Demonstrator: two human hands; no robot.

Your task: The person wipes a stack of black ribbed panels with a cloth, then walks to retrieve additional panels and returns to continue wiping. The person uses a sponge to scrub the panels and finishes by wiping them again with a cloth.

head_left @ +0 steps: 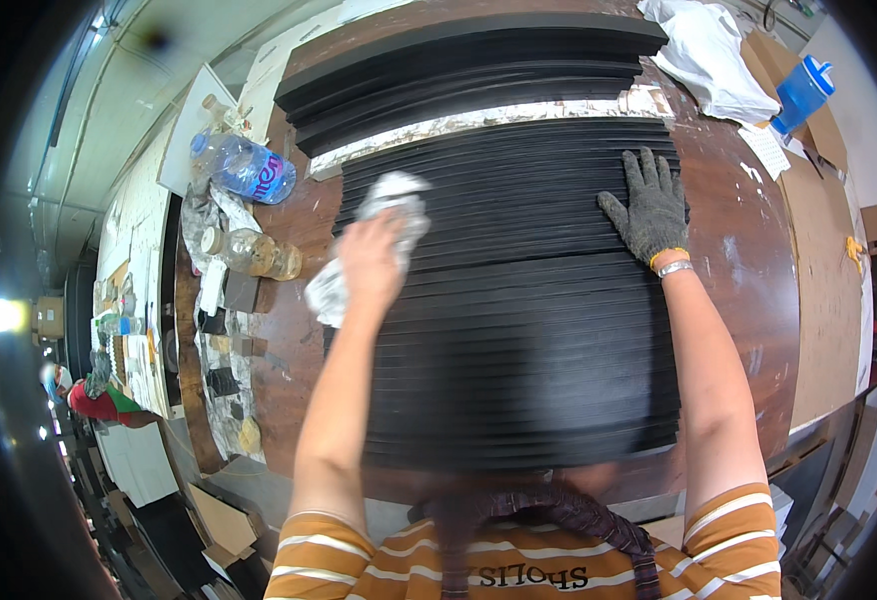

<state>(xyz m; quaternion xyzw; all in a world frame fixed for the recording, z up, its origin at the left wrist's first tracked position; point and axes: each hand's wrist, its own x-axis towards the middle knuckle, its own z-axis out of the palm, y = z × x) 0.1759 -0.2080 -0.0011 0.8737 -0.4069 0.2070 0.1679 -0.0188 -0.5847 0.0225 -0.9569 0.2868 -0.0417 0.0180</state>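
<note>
Long black strips (519,215) lie side by side in a wide block on the table before me. My left hand (371,265), bare and slightly blurred, grips a crumpled white rag (399,195) over the left part of the strips. Part of the rag hangs down past my wrist at the block's left edge. My right hand (651,205), in a dark grey knitted glove, rests flat with fingers spread on the strips' far right end. Nothing shows in that hand.
Another stack of black strips (479,60) lies at the table's far side. On the left stand a large clear bottle (244,168), a smaller bottle (251,252) and small blocks. A white cloth (709,55) and a blue cup (804,95) are far right. The brown tabletop (739,270) has pale smears.
</note>
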